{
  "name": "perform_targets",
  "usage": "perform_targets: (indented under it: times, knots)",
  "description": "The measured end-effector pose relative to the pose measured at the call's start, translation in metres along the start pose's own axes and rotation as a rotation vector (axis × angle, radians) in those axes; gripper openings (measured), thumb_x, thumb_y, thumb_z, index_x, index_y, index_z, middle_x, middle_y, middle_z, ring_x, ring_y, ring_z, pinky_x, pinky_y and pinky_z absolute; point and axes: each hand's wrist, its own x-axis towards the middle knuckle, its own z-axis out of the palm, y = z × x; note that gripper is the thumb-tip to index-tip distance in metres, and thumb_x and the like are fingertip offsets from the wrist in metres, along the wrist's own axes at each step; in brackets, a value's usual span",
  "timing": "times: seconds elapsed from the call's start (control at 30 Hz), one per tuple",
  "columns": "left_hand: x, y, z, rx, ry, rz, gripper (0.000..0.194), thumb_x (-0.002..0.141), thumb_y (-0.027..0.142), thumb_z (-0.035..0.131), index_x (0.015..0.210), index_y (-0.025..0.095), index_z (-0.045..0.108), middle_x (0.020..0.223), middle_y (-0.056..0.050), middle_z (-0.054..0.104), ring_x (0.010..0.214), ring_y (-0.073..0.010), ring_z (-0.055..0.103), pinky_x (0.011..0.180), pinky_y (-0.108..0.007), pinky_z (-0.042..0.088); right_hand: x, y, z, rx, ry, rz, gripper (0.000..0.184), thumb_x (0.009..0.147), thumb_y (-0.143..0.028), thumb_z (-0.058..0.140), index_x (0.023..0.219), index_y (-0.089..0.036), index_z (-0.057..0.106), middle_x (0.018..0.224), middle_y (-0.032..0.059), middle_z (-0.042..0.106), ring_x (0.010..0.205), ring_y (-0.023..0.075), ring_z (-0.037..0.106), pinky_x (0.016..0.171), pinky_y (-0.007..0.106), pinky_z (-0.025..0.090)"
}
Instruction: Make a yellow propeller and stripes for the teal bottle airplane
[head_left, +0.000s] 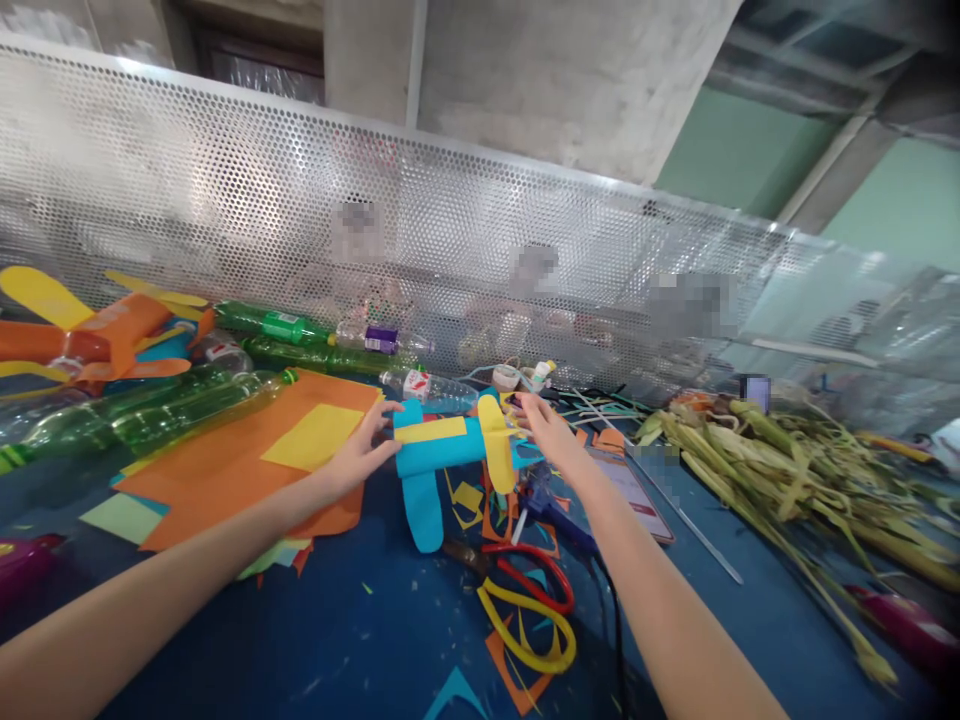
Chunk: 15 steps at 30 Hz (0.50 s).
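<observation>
A toy plane (442, 452) of blue sheet material has a yellow strip along its tubular body, with rounded blue pieces at the left end and rounded yellow ones at the right. Held between both hands, it is over the blue table. My left hand (364, 447) grips its left end, fingers above and thumb at the side. At the yellow end, the fingers of my right hand (546, 428) are closed around the tip, which they partly hide. Below the plane lie scissors (525, 610) with red and yellow handles. A blue glue gun (559, 512) lies near my right forearm.
Orange sheets (300, 520) and a yellow sheet (315, 437) lie left. Green bottles (187, 410) and an orange toy plane (112, 335) stand behind them. Dried husks (780, 470) and a phone (637, 495) are right. A perforated metal screen (450, 220) closes off the back.
</observation>
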Motion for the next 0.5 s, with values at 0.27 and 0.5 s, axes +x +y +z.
perform_targets:
  times: [0.27, 0.5]
  knots:
    - [0.002, 0.006, -0.002, -0.210, -0.059, -0.112, 0.045, 0.076, 0.033, 0.056, 0.115, 0.029, 0.033, 0.093, 0.000, 0.052, 0.067, -0.0130, 0.054, 0.053, -0.023, 0.046, -0.012, -0.002, -0.009, 0.360, -0.573, 0.354, 0.062, 0.081, -0.069, 0.025, 0.107, -0.023, 0.056, 0.083, 0.0062, 0.068, 0.071, 0.0193, 0.066, 0.058, 0.034, 0.055]
    - [0.016, 0.007, -0.010, -0.225, 0.181, -0.088, 0.057, 0.068, 0.035, 0.069, 0.116, 0.025, 0.041, 0.094, -0.003, 0.056, 0.077, -0.0175, 0.058, 0.067, -0.029, 0.048, -0.011, 0.000, -0.011, 0.626, -0.633, 0.296, 0.039, 0.087, -0.052, 0.039, 0.113, -0.026, 0.051, 0.095, 0.0027, 0.067, 0.074, 0.0148, 0.066, 0.062, 0.028, 0.054]
